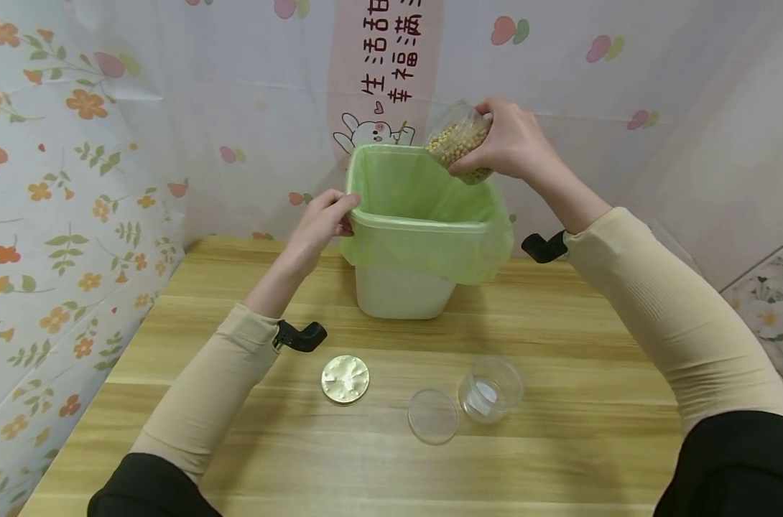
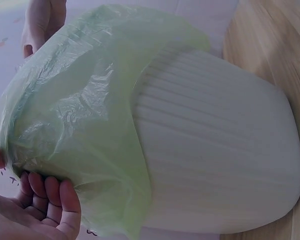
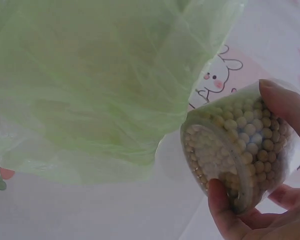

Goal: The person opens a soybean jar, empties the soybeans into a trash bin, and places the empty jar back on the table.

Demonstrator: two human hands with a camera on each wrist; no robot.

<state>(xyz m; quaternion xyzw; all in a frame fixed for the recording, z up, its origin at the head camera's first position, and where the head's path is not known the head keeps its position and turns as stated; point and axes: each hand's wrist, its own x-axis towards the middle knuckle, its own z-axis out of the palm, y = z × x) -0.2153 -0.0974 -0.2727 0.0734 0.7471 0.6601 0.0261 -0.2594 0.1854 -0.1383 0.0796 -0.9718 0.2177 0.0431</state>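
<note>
A white bin [image 1: 404,291] lined with a light green plastic bag [image 1: 424,248] stands at the back of the table. My left hand [image 1: 323,222] pinches its left rim, thumb on top and fingers curled beneath the edge, over the bag [image 2: 70,115]. Above the right side of the opening, my right hand [image 1: 511,140] grips a clear plastic jar [image 1: 459,136] tilted toward the bin. Pale yellow soybeans fill much of it; in the right wrist view the jar's [image 3: 240,145] round base faces the camera, with fingers around its side. The bin's inner bottom is hidden.
On the wooden table [image 1: 269,431] in front of the bin lie a gold foil-like lid [image 1: 345,379], a clear round lid [image 1: 433,416] and a clear empty jar [image 1: 490,389] with a white label. A patterned cloth [image 1: 236,108] hangs close behind the bin.
</note>
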